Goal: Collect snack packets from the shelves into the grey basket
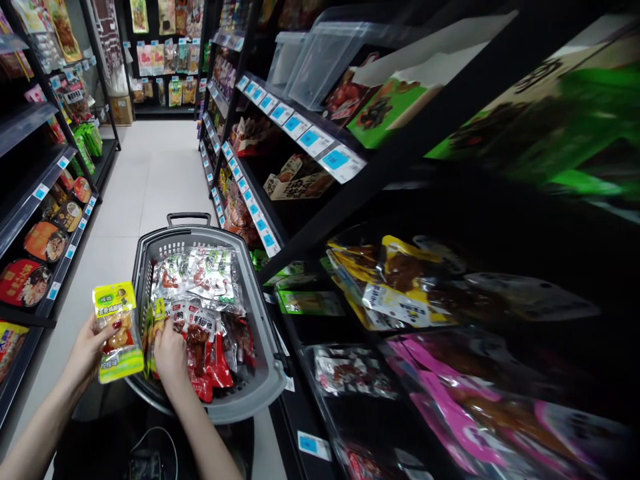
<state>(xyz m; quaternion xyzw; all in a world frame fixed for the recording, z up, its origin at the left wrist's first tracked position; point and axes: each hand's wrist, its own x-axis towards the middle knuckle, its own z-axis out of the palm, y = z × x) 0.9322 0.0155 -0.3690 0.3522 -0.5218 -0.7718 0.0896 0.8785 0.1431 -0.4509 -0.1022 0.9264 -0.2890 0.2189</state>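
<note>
My left hand point(86, 348) grips a yellow and green snack packet point(119, 333) by its left edge, upright beside the basket. Inside the grey shopping basket point(270, 383) is my right hand point(171, 353), its fingers curled at a yellow packet point(159, 313) standing along the basket's left wall. My fingertips on that side are partly hidden, but they seem closed on this packet's edge. Silver snack packets point(207, 273) fill the far end of the basket. Red and dark packets point(215, 363) lie closer to me, right of my right hand.
Shelves with packaged snacks point(400, 287) run close along the right, partly blurred. Another shelf on the left carries round-lidded bowls point(46, 241). Between them a tiled aisle floor point(150, 167) leads to a back rack point(167, 60). Clear plastic bins point(325, 60) sit on an upper right shelf.
</note>
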